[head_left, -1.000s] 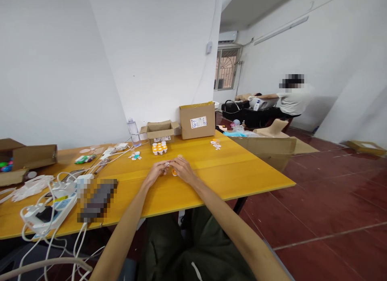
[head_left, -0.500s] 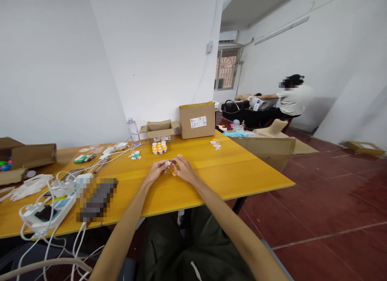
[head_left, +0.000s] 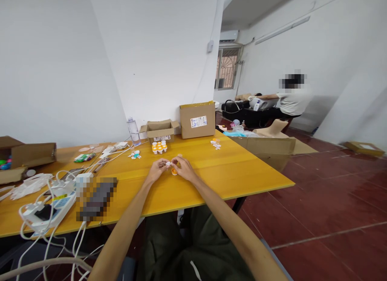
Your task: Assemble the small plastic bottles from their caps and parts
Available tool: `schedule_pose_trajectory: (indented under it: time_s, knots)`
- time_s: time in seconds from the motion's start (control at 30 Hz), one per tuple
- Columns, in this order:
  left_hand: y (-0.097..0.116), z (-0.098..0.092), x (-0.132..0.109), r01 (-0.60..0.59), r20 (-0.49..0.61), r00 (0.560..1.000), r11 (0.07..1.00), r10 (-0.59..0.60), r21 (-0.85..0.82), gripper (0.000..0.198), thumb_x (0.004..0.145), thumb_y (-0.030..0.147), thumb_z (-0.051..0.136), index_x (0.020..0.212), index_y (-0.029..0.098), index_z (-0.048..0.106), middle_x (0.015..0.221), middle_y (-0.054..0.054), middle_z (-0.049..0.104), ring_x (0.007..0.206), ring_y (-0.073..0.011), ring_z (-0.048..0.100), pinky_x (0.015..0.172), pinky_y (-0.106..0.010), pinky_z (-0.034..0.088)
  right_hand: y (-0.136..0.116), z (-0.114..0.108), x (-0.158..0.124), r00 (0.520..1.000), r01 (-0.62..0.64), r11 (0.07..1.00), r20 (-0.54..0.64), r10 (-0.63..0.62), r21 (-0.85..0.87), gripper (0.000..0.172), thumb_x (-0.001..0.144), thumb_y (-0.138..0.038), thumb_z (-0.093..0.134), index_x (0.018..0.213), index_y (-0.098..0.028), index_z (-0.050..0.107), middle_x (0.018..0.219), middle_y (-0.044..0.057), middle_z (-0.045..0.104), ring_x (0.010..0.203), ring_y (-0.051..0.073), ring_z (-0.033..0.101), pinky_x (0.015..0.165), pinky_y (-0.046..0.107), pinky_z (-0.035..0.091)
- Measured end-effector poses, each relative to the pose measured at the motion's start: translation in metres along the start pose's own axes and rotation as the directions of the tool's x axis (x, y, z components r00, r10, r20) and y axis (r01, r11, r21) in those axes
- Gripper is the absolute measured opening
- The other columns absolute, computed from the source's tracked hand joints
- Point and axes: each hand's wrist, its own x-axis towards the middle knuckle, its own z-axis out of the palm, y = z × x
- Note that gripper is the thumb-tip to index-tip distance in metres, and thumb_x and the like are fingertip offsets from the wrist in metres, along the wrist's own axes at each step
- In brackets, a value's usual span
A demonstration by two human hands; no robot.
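Note:
My left hand (head_left: 157,170) and my right hand (head_left: 183,168) meet over the yellow table (head_left: 229,168), fingers pinched together on a small white item (head_left: 168,164) held between them. A small orange-capped piece (head_left: 174,172) lies on the table just under my right fingers. Behind my hands stands a cluster of several small orange-and-white bottles (head_left: 159,147).
An open cardboard box (head_left: 160,130), a taller closed box (head_left: 197,119) and a clear water bottle (head_left: 133,132) stand at the back. White cables and a power strip (head_left: 48,210) lie at the left. Another person (head_left: 292,99) sits far right across the red floor.
My hands have stayed together at the same spot; the fingers shifted slightly around the small white item. The person at the far right moved a little.

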Motion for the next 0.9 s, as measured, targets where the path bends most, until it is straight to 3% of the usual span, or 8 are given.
schedule_pose_trajectory:
  time_s: [0.6,0.9]
  knots:
    - [-0.0017,-0.0002,0.0006,0.027,-0.005,1.0,1.0,-0.027,-0.014,0.027,0.062,0.032,0.082,0.082,0.019,0.071,0.08,-0.004,0.075,0.079,-0.0193,0.069,0.073,-0.03,0.054,0.0014,0.0008,0.0021,0.997,-0.07,0.99,0.052,0.065,0.122,0.008,0.086,-0.019,0.06,0.089,-0.022,0.067,0.084,0.001,0.072,0.078,0.016,0.065,0.07,0.026,0.049]
    - [0.0007,-0.0006,0.0,0.01,-0.012,1.0,1.0,-0.01,0.005,0.03,0.059,0.039,0.085,0.077,0.02,0.069,0.076,-0.003,0.073,0.078,-0.0202,0.069,0.074,-0.031,0.054,0.0025,0.0011,0.0034,0.997,-0.068,0.982,0.054,0.059,0.175,0.009,0.086,-0.024,0.061,0.087,-0.021,0.07,0.082,0.002,0.072,0.076,0.015,0.065,0.066,0.025,0.048]
